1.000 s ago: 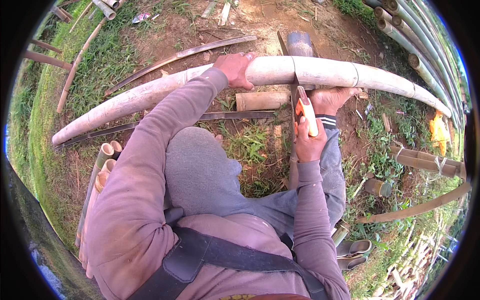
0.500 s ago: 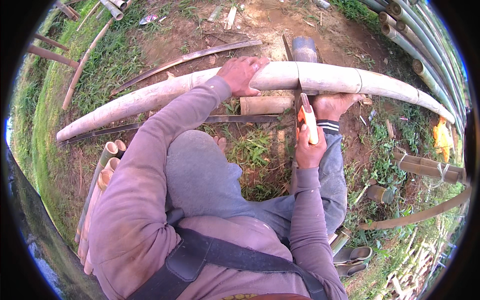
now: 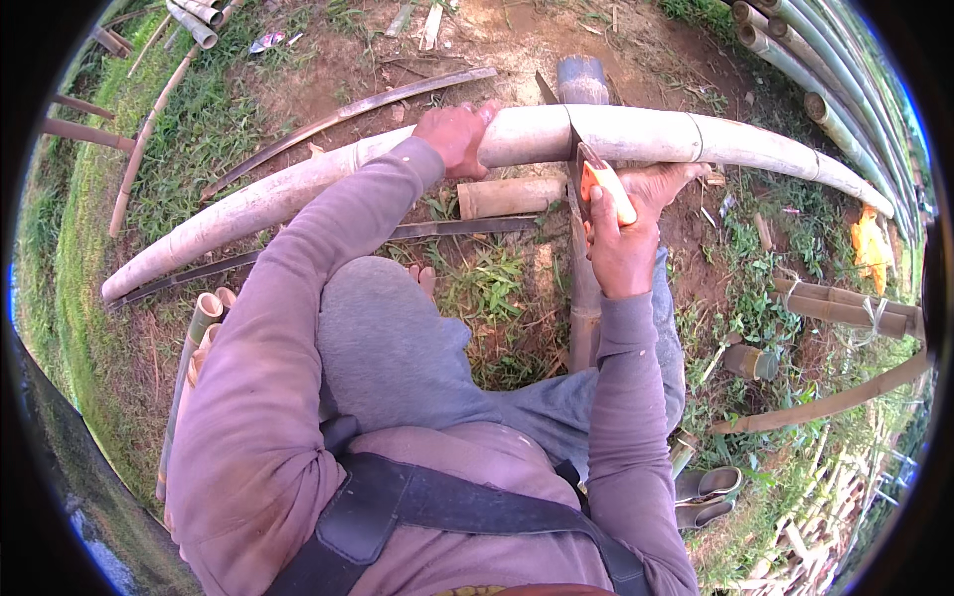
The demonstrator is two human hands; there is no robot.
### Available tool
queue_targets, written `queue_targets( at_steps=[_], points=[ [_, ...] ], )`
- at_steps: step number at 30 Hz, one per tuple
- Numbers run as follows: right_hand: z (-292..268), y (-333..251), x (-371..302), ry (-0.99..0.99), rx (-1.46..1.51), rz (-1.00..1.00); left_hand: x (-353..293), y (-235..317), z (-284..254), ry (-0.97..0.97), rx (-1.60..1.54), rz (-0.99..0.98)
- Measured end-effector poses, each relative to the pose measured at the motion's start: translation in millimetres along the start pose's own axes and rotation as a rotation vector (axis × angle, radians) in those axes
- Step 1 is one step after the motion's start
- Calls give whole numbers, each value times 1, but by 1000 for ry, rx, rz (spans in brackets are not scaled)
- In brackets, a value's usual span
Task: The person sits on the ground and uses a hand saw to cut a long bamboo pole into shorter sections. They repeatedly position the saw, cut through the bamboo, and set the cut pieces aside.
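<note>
Writing: markings on the small wrapper (image 3: 266, 42) at upper left are too small to make out.

Hands: two, apart from each other. Your left hand (image 3: 455, 139) is clamped over the bamboo pole (image 3: 636, 132), left of the cut line. Your right hand (image 3: 624, 243) is closed round the orange handle of the handsaw (image 3: 608, 194), thumb along it.

Pole: one, long and pale, lying crosswise in front of you and curved by the lens. It rests across one support beam (image 3: 583, 79), whose bluish-grey end shows beyond it.

Saw: one. Its blade meets your pole at a dark cut line; the tip shows past the far edge.

Bare feet: two. Your right foot (image 3: 668, 186) is at the pole's near edge, just beside your right hand; your left foot (image 3: 424, 280) is on the ground near your knee.

Loose pieces close by: one short bamboo section (image 3: 512, 197) on the near side of the pole; two split strips, one brown strip (image 3: 348, 113) beyond it and one dark strip (image 3: 467, 226) on your side.

Right side: two shoes (image 3: 708, 485), one orange-yellow sheet (image 3: 871, 248), bamboo bound with white string (image 3: 830, 306). Stacked poles (image 3: 795, 74) at upper right overlap; exact count not possible.
</note>
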State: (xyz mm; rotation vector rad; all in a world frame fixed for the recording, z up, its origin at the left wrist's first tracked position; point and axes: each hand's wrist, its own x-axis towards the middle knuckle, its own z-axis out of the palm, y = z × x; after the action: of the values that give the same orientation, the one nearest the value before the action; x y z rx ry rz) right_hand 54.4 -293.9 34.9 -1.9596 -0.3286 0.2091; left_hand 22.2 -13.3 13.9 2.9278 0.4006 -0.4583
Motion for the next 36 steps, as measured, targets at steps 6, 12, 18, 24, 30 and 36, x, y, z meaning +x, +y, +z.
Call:
queue_targets(
  at_steps=[6,12,18,24,30,36],
  points=[
    [-100,-6,-146,-72,74,107,-2,-21,22,85,-39,32],
    [-13,34,-35,-14,107,-4,2,-16,18,65,-43,61],
    [-21,24,-63,-20,-35,-6,-9,-27,10,38,-69,-15],
    [-79,37,-148,14,-4,-25,6,-21,15,23,-60,8],
    [17,21,9,69,9,-89,10,-13,11,50,-40,33],
    [-84,45,-167,3,47,81,-3,-31,35,110,-70,29]
  ],
)
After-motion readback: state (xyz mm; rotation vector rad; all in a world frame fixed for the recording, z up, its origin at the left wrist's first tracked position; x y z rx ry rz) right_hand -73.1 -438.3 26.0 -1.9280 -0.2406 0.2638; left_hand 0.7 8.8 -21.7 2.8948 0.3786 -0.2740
